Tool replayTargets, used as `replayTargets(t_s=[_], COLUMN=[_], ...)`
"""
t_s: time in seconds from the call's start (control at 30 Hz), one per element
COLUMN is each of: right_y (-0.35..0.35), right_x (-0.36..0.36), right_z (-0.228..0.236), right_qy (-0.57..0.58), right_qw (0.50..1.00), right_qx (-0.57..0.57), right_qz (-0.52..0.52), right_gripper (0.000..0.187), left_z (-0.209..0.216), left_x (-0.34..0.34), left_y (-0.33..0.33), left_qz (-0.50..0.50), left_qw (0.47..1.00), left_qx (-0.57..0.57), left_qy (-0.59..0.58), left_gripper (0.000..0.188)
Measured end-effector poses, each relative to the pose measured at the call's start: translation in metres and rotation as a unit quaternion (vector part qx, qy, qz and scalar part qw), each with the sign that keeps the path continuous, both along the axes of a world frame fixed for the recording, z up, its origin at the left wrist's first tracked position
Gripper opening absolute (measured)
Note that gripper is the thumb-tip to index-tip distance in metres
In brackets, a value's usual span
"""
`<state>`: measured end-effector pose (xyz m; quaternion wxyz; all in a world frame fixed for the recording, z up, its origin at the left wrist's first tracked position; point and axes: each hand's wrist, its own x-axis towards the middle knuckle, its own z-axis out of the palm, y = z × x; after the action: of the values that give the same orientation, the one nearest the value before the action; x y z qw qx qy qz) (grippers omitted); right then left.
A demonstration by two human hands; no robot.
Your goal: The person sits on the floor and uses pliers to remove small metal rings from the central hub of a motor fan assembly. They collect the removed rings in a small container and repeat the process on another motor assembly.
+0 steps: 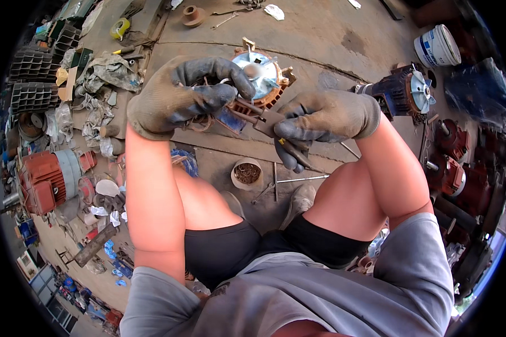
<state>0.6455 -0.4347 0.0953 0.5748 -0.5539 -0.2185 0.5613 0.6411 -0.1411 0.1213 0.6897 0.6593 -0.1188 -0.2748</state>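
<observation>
Both my hands wear brown work gloves with dark coated fingers. My left hand [194, 92] is closed in a pinch, with a small pale curved metal piece [225, 82] between thumb and forefinger, mostly hidden. Closed around a dark, flat, forked metal tool [269, 121] is my right hand [323, 117]; the two prongs point toward my left hand. A yellow mark shows by its fingers, and a dark handle-like end sticks out below. Just beyond the hands stands an electric motor [258, 70] with a light blue round end and rusty rim.
Between my feet are a round container [247, 173] of small brown pieces and a T-shaped metal wrench [275, 181]. A blue motor [402, 92] and white bucket [437, 46] stand right. Left lie a red motor [42, 182], crumpled plastic [109, 73] and yellow tape [119, 28].
</observation>
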Motion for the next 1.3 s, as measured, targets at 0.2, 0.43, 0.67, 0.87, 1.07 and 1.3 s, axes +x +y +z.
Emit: replayTargets(t_s=[0.2, 0.43, 0.67, 0.87, 1.07, 1.3], right_y=[-0.01, -0.002, 0.012, 0.016, 0.015, 0.016], right_x=[-0.002, -0.002, -0.025, -0.023, -0.021, -0.021], right_z=[-0.007, 0.008, 0.01, 0.011, 0.017, 0.017], right_qy=[0.106, 0.126, 0.103, 0.109, 0.126, 0.14], right_qw=[0.985, 0.96, 0.981, 0.98, 0.979, 0.979], right_qx=[0.137, 0.231, 0.121, 0.106, 0.096, 0.095], right_qz=[-0.008, -0.098, -0.111, -0.131, -0.129, -0.115], right_gripper=[0.049, 0.056, 0.045, 0.045, 0.043, 0.05], left_z=[0.002, -0.024, -0.043, -0.051, -0.041, -0.04], left_x=[-0.01, -0.005, -0.006, -0.001, -0.004, -0.005], left_y=[-0.008, -0.009, -0.021, -0.012, -0.017, -0.015], left_qz=[0.003, 0.038, 0.227, 0.129, 0.109, 0.1], left_qw=[0.999, 0.986, 0.945, 0.951, 0.965, 0.967], left_qx=[0.031, -0.158, -0.235, -0.282, -0.235, -0.233], left_qy=[-0.014, 0.038, -0.013, -0.02, -0.022, -0.02], left_gripper=[0.025, 0.046, 0.049, 0.048, 0.048, 0.05])
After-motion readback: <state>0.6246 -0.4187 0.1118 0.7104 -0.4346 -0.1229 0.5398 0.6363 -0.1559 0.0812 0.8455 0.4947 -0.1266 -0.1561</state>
